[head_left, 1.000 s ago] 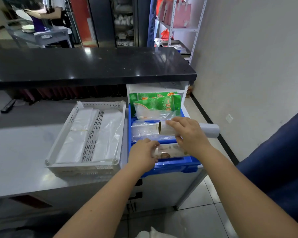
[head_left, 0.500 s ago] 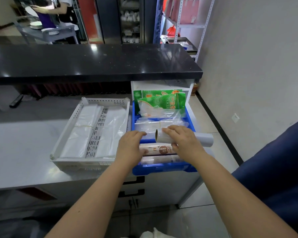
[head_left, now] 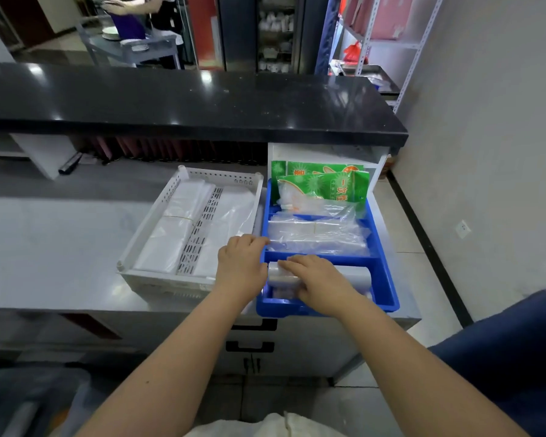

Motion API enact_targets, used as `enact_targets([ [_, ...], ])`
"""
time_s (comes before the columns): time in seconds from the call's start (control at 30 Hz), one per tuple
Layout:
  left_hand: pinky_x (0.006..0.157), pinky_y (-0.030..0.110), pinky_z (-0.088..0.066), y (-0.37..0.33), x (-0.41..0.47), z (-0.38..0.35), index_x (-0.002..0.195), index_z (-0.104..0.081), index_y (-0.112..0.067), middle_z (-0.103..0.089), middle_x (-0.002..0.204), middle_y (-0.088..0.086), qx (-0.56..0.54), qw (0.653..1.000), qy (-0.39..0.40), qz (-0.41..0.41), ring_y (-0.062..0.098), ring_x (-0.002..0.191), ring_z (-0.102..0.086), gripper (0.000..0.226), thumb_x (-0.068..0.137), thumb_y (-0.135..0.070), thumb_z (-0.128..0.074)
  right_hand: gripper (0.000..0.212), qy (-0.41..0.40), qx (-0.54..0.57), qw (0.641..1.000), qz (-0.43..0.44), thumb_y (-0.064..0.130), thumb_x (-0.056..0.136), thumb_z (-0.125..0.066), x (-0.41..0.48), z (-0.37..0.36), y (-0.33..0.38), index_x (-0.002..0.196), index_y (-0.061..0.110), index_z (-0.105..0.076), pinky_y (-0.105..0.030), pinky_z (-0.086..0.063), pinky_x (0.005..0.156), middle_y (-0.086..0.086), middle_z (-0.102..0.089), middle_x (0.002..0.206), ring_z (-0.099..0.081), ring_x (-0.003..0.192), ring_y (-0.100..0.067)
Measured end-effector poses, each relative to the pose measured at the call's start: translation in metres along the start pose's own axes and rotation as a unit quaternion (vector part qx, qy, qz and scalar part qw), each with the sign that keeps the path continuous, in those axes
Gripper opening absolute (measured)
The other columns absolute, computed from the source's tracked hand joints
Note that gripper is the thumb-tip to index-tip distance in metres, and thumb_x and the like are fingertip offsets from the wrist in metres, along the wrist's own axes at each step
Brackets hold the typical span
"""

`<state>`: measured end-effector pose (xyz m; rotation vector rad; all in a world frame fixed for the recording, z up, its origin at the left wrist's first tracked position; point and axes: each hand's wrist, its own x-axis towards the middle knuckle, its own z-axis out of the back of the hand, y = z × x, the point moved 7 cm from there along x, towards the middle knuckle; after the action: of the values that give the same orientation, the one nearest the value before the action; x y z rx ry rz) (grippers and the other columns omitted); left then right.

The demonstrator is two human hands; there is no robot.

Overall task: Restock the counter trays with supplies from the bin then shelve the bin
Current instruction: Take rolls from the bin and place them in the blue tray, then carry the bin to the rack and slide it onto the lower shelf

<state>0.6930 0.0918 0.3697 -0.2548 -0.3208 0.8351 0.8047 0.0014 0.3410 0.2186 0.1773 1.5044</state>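
A blue tray (head_left: 383, 272) sits at the counter's right end, split into compartments. Green packets (head_left: 325, 186) stand in its far part, clear plastic bags (head_left: 316, 233) fill the middle, and rolls lie in the near part. My right hand (head_left: 319, 283) rests on top of a white roll (head_left: 353, 274) lying across the near compartment. My left hand (head_left: 241, 263) grips the tray's left wall at the divider. A white perforated tray (head_left: 158, 228) with folded plastic bags stands just left of the blue one.
A black raised countertop (head_left: 183, 102) runs behind the trays. Drawers with black handles (head_left: 256, 326) are below. A metal shelf rack (head_left: 391, 42) stands at the far right by the wall. A person works at a table (head_left: 133, 45) in the background.
My right hand has lowered the white roll from above the blue tray into its near compartment. My left hand moved off the rolls to the tray's left wall.
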Motion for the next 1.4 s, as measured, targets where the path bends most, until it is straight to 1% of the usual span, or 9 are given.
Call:
enact_targets([
  [0.13, 0.094, 0.036, -0.037, -0.009, 0.0, 0.001, 0.129, -0.051, -0.026, -0.054, 0.126, -0.002, 0.001, 1.0, 0.002, 0.001, 0.022, 0.116, -0.044, 0.044, 0.086, -0.025, -0.057, 0.051, -0.035, 0.038, 0.998, -0.025, 0.024, 0.085, -0.062, 0.003, 0.021, -0.01, 0.134, 0.023, -0.049, -0.04, -0.039, 0.1, 0.0, -0.055, 0.131, -0.047, 0.119, -0.025],
  [0.23, 0.093, 0.037, -0.037, -0.008, 0.002, 0.015, 0.129, -0.051, -0.026, -0.055, 0.125, -0.001, -0.002, 1.0, -0.024, 0.013, 0.023, 0.115, -0.045, 0.043, 0.086, -0.027, -0.058, 0.047, -0.063, 0.052, 0.996, -0.027, 0.026, 0.087, -0.062, 0.01, 0.04, -0.014, 0.133, 0.024, -0.05, -0.038, -0.036, 0.102, 0.002, -0.053, 0.134, -0.044, 0.122, -0.022],
  [0.4, 0.094, 0.04, -0.036, 0.014, -0.007, 0.044, 0.128, -0.053, -0.024, -0.057, 0.124, -0.001, 0.014, 0.997, -0.06, 0.054, 0.025, 0.116, -0.044, 0.043, 0.085, -0.027, -0.059, 0.043, -0.1, 0.063, 0.993, 0.023, 0.022, 0.085, -0.065, 0.037, 0.063, 0.016, 0.127, 0.02, -0.056, -0.038, -0.036, 0.101, 0.0, -0.059, 0.129, -0.047, 0.12, -0.023],
  [0.53, 0.09, 0.041, -0.034, 0.053, -0.032, 0.071, 0.125, -0.056, -0.024, -0.058, 0.123, -0.001, 0.026, 0.988, -0.096, 0.116, 0.026, 0.116, -0.044, 0.043, 0.082, -0.026, -0.062, 0.044, -0.102, 0.072, 0.988, 0.092, 0.021, 0.082, -0.069, 0.058, 0.064, 0.063, 0.125, 0.015, -0.059, -0.043, -0.038, 0.099, -0.005, -0.062, 0.123, -0.05, 0.116, -0.028],
  [0.7, 0.09, 0.041, -0.034, 0.113, -0.089, 0.108, 0.123, -0.056, -0.027, -0.058, 0.123, -0.002, 0.045, 0.969, -0.117, 0.213, 0.026, 0.116, -0.044, 0.043, 0.081, -0.028, -0.061, 0.044, -0.099, 0.078, 0.977, 0.172, 0.022, 0.08, -0.072, 0.065, 0.056, 0.14, 0.122, 0.014, -0.061, -0.044, -0.04, 0.097, -0.006, -0.063, 0.12, -0.051, 0.115, -0.03],
  [0.9, 0.09, 0.042, -0.038, 0.185, -0.184, 0.156, 0.121, -0.058, -0.027, -0.061, 0.119, -0.001, 0.042, 0.947, -0.135, 0.288, 0.027, 0.113, -0.047, 0.038, 0.083, -0.027, -0.058, 0.042, -0.095, 0.074, 0.963, 0.239, 0.017, 0.074, -0.074, 0.049, 0.039, 0.255, 0.115, 0.012, -0.066, -0.045, -0.043, 0.09, -0.008, -0.066, 0.113, -0.055, 0.107, -0.033],
  [1.1, 0.088, 0.042, -0.04, 0.266, -0.304, 0.205, 0.12, -0.057, -0.027, -0.061, 0.119, -0.001, 0.059, 0.939, -0.162, 0.298, 0.027, 0.112, -0.048, 0.037, 0.083, -0.032, -0.061, 0.046, -0.105, 0.082, 0.954, 0.27, 0.017, 0.068, -0.079, 0.021, -0.002, 0.395, 0.112, 0.013, -0.066, -0.043, -0.047, 0.086, -0.007, -0.068, 0.108, -0.057, 0.102, -0.032],
  [1.27, 0.087, 0.041, -0.041, 0.348, -0.413, 0.22, 0.12, -0.058, -0.028, -0.061, 0.118, -0.002, 0.077, 0.936, -0.114, 0.324, 0.027, 0.112, -0.048, 0.038, 0.083, -0.034, -0.061, 0.043, -0.093, 0.098, 0.954, 0.266, 0.018, 0.072, -0.077, -0.013, -0.071, 0.5, 0.113, 0.014, -0.066, -0.041, -0.046, 0.083, -0.005, -0.067, 0.109, -0.057, 0.102, -0.03],
  [1.4, 0.087, 0.042, -0.043, 0.392, -0.464, 0.226, 0.118, -0.06, -0.025, -0.062, 0.119, 0.0, 0.058, 0.936, -0.1, 0.332, 0.03, 0.111, -0.049, 0.039, 0.081, -0.038, -0.06, 0.042, -0.054, 0.11, 0.96, 0.25, 0.019, 0.075, -0.075, -0.029, -0.113, 0.557, 0.115, 0.014, -0.065, -0.043, -0.047, 0.087, -0.004, -0.066, 0.112, -0.055, 0.106, -0.028],
])
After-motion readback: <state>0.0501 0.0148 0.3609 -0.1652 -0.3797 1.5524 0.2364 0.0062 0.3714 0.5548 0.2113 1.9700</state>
